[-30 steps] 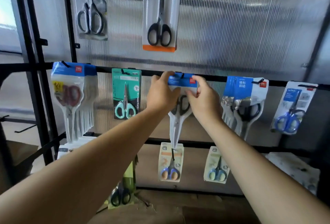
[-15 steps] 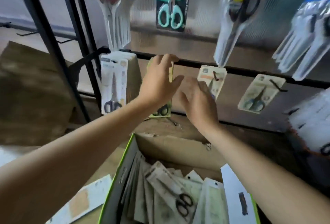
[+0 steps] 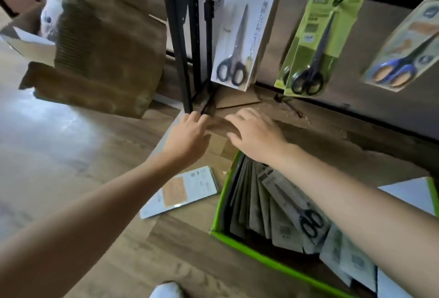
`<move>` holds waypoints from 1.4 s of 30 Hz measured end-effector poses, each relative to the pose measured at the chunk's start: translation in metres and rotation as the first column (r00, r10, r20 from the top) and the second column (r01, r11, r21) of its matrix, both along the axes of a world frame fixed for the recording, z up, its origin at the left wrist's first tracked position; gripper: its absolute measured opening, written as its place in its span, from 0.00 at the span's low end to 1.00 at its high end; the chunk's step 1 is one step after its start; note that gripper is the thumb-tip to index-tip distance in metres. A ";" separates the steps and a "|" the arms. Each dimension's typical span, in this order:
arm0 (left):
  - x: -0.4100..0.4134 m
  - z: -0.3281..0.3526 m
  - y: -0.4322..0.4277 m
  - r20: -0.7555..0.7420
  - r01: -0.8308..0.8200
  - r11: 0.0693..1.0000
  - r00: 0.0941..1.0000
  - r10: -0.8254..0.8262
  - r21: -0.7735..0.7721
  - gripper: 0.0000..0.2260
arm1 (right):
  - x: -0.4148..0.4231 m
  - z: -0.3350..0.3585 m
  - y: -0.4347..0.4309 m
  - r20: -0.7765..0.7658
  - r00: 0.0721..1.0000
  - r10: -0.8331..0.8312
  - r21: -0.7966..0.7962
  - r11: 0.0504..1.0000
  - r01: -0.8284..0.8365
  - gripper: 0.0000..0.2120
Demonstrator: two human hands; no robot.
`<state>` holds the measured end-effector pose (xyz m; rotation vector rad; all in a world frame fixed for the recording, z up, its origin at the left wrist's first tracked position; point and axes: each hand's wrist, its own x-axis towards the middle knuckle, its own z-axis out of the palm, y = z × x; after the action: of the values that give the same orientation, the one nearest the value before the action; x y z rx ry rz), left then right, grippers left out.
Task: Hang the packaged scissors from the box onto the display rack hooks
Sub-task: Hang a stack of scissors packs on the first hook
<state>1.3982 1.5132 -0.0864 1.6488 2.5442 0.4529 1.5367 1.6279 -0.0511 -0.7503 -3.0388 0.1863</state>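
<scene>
A green-rimmed box (image 3: 221, 205) on the floor at lower right holds several packaged scissors (image 3: 292, 212) standing on edge. My left hand (image 3: 190, 133) hovers over the floor left of the box, fingers loosely curled, holding nothing. My right hand (image 3: 256, 131) is above the box's far end, fingers spread and empty. On the rack's lowest row hang a white scissors pack (image 3: 247, 29), a green pack (image 3: 316, 43) and a pack with blue-handled scissors (image 3: 403, 48).
The black rack post (image 3: 183, 36) stands just beyond my left hand. A large brown cardboard box (image 3: 102, 45) sits at the left. One loose pack (image 3: 183, 190) lies face down on the wooden floor beside the green box. My shoe tip (image 3: 166, 289) shows at the bottom.
My view has dropped from the middle rack row to the floor and box. Both hands have let go of the hung blue-topped pack and come down, empty, toward the box.
</scene>
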 end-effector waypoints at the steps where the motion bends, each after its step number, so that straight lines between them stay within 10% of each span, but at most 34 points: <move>1: -0.006 -0.014 -0.006 0.021 0.003 0.995 1.000 -0.001 -0.099 0.16 | -0.007 -0.004 -0.003 0.051 0.999 0.020 -0.016 1.000 -0.019 0.21; 7: -0.022 -0.090 -0.033 0.121 0.091 0.793 0.992 -0.022 -0.602 0.44 | -0.038 -0.025 -0.017 0.196 0.977 0.080 -0.033 0.997 -0.075 0.20; 14: -0.005 -0.133 -0.050 0.013 0.056 0.685 0.998 -0.067 -0.726 0.58 | -0.042 -0.036 -0.022 0.212 0.974 0.075 -0.018 0.997 -0.073 0.20; 30: -0.025 0.022 -0.029 -0.099 0.101 0.899 0.983 -0.157 -0.426 0.47 | -0.009 0.006 -0.015 0.100 0.983 0.156 -0.124 0.982 -0.143 0.16; 42: 0.083 0.111 0.067 0.088 0.334 0.817 0.939 -0.333 -0.470 0.22 | 0.124 0.046 0.061 -0.211 0.977 -0.039 -0.297 0.955 -0.026 0.20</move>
<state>1.4808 1.5797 0.0243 1.8152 2.0534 -0.1967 1.6603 1.6884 -0.0053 -0.6988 -2.8319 0.6918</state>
